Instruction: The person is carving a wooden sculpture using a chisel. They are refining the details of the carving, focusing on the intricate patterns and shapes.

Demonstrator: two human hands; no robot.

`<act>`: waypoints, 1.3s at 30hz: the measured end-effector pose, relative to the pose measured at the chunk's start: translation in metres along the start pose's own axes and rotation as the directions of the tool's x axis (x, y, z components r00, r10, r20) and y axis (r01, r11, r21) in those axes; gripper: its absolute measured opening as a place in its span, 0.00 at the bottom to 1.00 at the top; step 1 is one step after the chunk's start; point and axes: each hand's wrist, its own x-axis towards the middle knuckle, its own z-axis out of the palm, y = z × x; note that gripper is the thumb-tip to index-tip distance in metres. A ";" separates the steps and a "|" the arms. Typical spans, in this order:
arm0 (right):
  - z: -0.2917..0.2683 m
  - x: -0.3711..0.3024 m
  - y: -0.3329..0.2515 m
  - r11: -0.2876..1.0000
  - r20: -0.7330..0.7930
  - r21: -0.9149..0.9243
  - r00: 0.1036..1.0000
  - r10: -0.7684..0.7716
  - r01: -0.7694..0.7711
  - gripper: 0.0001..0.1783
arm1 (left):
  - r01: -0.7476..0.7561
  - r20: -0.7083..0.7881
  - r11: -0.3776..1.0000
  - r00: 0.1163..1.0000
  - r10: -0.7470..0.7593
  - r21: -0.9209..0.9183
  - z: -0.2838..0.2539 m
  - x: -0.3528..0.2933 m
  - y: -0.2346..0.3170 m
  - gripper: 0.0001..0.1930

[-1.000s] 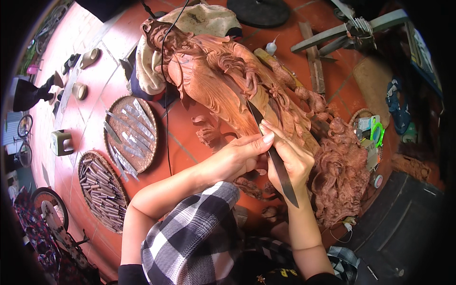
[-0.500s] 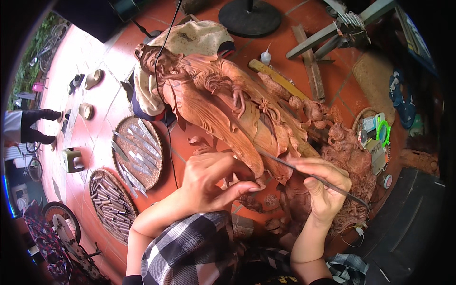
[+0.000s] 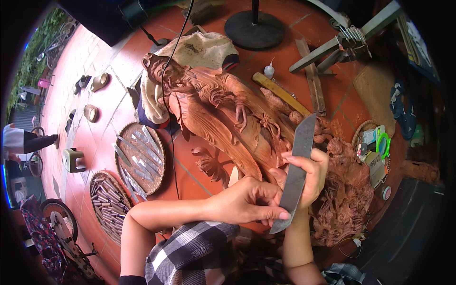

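Both hands are on the flat metal blade (image 3: 295, 175) at centre frame: right hand (image 3: 308, 173) wrapped round its middle, left hand (image 3: 249, 202) pinching the lower end, probably to steady it. The wooden carved statue (image 3: 223, 118) lies flat just above, with round chisel trays (image 3: 140, 156) at left in easy reach.

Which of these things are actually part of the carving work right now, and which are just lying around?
In use:
- flat metal blade, held by right hand and left hand
- wooden carving under the hands

Lying about:
- two round trays of chisels
- small glue bottle
- black round stand base
- wooden stick
- sandals on the tiles
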 end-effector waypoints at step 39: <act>0.015 0.028 0.013 0.761 0.360 0.385 0.844 0.397 -0.522 0.08 | 0.221 -0.293 0.210 0.859 0.420 0.952 -0.041 -0.019 -0.033 0.39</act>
